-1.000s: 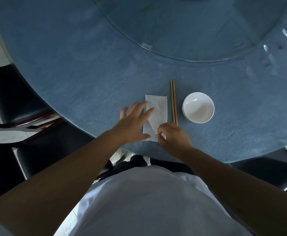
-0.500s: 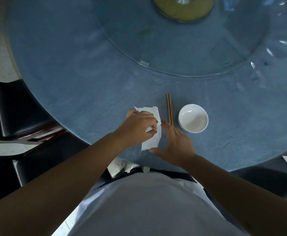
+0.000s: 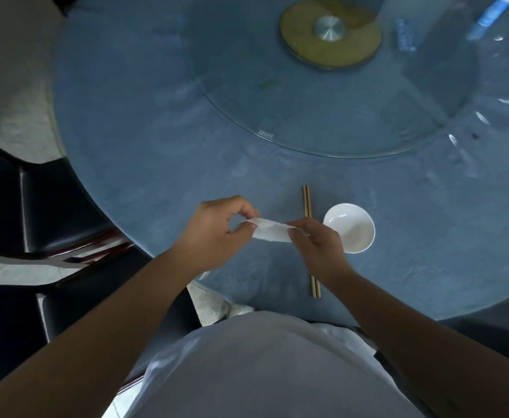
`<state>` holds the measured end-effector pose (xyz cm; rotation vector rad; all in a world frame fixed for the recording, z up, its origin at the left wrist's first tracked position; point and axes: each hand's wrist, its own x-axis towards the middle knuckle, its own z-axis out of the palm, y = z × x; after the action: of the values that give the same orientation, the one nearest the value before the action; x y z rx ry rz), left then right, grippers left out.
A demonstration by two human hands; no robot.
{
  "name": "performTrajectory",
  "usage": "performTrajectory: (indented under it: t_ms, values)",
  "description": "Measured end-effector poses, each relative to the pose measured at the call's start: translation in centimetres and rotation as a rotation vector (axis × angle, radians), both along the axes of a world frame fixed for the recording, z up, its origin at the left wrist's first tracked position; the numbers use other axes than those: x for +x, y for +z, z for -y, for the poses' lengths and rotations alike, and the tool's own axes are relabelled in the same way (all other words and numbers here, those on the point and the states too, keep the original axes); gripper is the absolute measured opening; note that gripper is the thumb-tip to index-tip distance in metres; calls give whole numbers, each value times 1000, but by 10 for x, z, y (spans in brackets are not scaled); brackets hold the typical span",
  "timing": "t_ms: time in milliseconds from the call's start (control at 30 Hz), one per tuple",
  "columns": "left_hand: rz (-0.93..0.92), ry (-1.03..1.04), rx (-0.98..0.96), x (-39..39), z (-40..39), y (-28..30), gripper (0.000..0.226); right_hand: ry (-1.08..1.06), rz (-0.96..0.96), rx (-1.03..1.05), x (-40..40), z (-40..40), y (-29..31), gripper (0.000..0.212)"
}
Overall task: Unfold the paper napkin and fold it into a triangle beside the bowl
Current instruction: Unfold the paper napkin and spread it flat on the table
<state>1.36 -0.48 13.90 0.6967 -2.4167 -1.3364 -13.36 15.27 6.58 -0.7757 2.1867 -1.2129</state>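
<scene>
The white paper napkin (image 3: 271, 232) is held off the blue table (image 3: 162, 152) as a narrow strip stretched between both hands. My left hand (image 3: 217, 233) pinches its left end with thumb and fingers. My right hand (image 3: 316, 245) pinches its right end. A small empty white bowl (image 3: 352, 229) stands just right of my right hand. A pair of wooden chopsticks (image 3: 307, 202) lies lengthwise between napkin and bowl, partly hidden under my right hand.
A round glass turntable (image 3: 337, 95) with a yellowish hub (image 3: 330, 33) fills the table's far middle. Black chairs (image 3: 45, 212) stand at the left, close to the table's edge. The table's near edge runs just below my hands.
The napkin has been lifted off the table and now hangs between both hands. My right hand went from resting flat to pinching it. The camera view has tilted up.
</scene>
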Motion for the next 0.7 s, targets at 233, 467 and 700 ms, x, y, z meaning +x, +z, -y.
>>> performTrajectory:
  t_ms: [233, 467, 700]
  values:
    - [69, 304, 233, 5, 20, -26, 15, 99, 37, 19, -34, 15, 13, 11]
    - [284, 430, 254, 2, 50, -77, 19, 122, 4, 248, -57, 46, -19, 19]
    - [386, 557, 292, -8, 74, -122, 23, 160, -1, 400, -75, 90, -54, 21]
